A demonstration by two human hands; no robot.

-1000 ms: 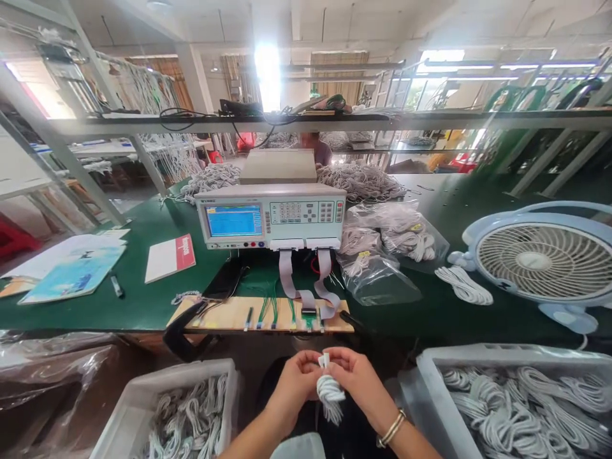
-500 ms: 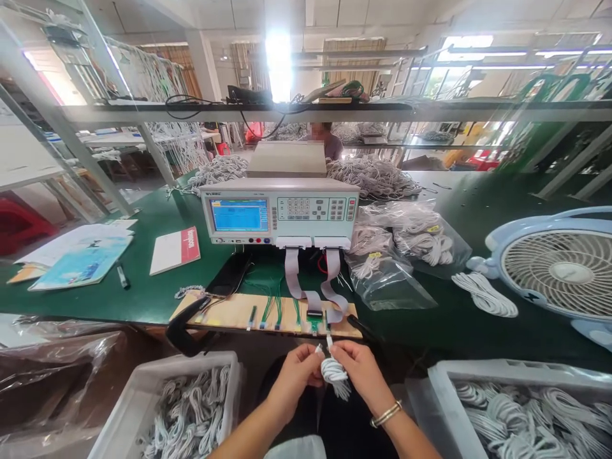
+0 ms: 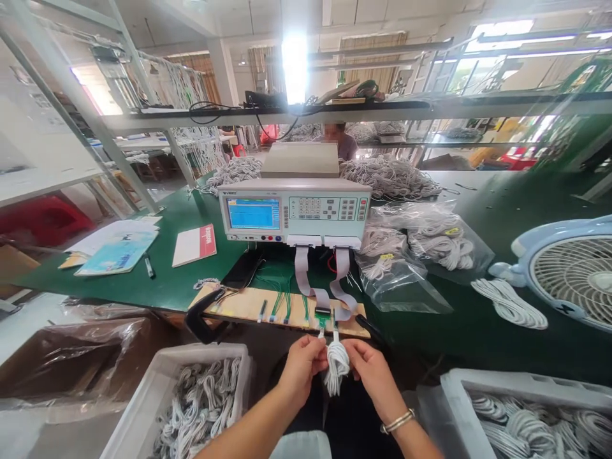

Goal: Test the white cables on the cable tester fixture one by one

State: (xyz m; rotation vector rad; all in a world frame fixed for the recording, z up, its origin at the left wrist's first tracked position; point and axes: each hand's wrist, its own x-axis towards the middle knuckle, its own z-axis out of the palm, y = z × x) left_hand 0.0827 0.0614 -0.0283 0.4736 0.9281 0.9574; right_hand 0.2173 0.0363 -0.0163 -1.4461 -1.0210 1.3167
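A coiled white cable point(image 3: 337, 361) hangs at the front edge of a wooden test board point(image 3: 282, 311). My left hand point(image 3: 304, 362) pinches one white plug end of it, which meets a small green circuit board point(image 3: 322, 320). The cable's other white plug point(image 3: 335, 335) stands at the connector just to the right. My right hand point(image 3: 368, 362) is closed at the right side of the coil, with fingertips against it and partly hidden behind it. Grey ribbon cables point(image 3: 302, 268) run from the board up to a bench tester point(image 3: 296, 213) with a lit blue screen.
White bins of coiled cables stand at left point(image 3: 138, 392) and right point(image 3: 452, 382). A black clamp point(image 3: 201, 322) grips the board's left end. Bagged cables point(image 3: 406, 268), a loose cable coil point(image 3: 509, 303) and a fan point(image 3: 583, 268) lie to the right; papers point(image 3: 119, 252) lie left.
Both hands have moved up to the board's edge with the cable. The left plug has reached the green circuit board. My right fingers have shifted from the right plug to the coil's side.
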